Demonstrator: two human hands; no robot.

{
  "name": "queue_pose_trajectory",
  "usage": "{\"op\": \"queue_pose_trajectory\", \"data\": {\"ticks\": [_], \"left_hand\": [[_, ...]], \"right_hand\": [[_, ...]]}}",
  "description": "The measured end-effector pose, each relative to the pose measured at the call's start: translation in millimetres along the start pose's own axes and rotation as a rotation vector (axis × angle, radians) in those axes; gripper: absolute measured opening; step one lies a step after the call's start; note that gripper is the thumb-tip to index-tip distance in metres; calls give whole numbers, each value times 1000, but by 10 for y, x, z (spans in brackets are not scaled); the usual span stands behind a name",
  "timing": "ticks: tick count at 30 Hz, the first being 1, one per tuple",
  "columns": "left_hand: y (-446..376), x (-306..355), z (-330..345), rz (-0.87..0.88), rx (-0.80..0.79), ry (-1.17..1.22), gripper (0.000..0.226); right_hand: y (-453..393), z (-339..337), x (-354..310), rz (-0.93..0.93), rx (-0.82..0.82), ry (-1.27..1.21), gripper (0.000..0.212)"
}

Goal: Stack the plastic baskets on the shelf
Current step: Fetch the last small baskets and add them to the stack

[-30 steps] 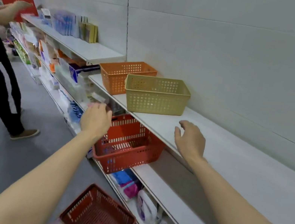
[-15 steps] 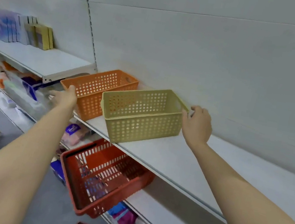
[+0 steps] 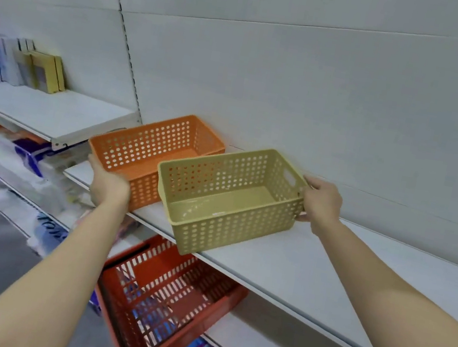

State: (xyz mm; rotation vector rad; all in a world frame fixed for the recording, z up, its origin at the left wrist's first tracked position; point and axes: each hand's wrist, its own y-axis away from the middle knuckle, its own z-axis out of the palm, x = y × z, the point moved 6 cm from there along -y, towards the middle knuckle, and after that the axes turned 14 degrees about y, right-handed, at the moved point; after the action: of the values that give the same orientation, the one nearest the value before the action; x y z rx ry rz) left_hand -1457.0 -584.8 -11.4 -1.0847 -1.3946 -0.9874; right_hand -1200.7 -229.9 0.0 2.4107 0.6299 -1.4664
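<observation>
A person's right hand grips the far end of a perforated yellow plastic basket on the white shelf, while the left hand clasps, apparently, the near end of the perforated orange plastic basket touching its left side.

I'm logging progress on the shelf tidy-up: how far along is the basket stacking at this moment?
Nothing is stacked yet: the orange basket and the yellow basket stand side by side on the shelf. In hand: the left hand grips the orange basket's near end, and the right hand grips the yellow basket's far end. Left: nesting one basket inside the other.
</observation>
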Motion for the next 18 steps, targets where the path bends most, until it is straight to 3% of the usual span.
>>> {"op": "queue_pose_trajectory", "data": {"ticks": [8,18], "left_hand": [[1183,277,-287,177,-19,-32,59],[3004,316,-324,156,-126,40,57]], "right_hand": [[619,-884,671,-64,214,-75,39],[1980,-3029,1705,62,551,-286,35]]}}
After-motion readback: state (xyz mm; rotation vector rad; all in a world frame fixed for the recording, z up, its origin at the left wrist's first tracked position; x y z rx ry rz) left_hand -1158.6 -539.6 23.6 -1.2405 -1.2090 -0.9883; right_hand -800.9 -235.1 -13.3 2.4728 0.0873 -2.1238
